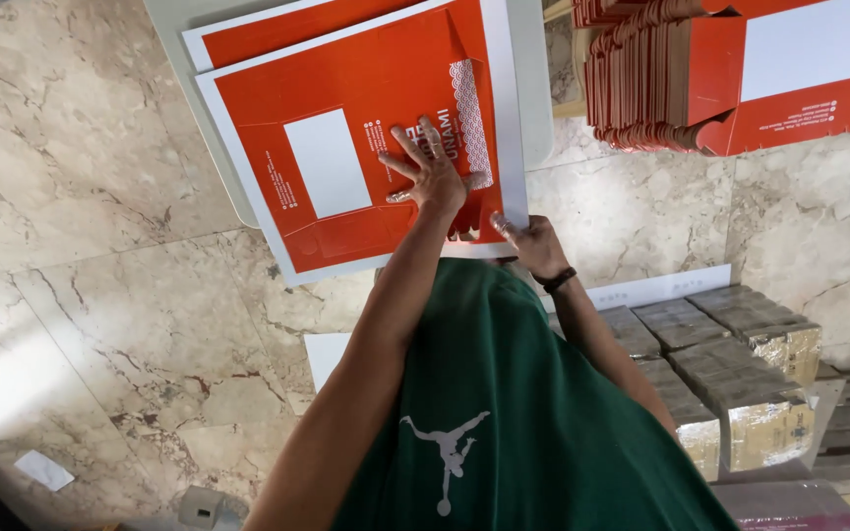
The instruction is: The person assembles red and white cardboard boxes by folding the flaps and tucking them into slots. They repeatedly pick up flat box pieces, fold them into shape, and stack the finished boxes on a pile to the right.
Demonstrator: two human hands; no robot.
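Green shirt (523, 413) fills the lower frame, and above it the left hand (435, 172) lies spread flat on the orange printed sheet (346, 147) upper centre while the right hand (528, 241) pinches its white corner—better peeled slowly, pressing firmly.

The floor (100, 295) is polished beige marble tile with brown and rust veins (grout lines run diagonally), and a bright patch of light glares at its left. A pale grey worktop (533, 88) sits at the top. A small white scrap of paper (43, 470) lies on the floor at lower left.
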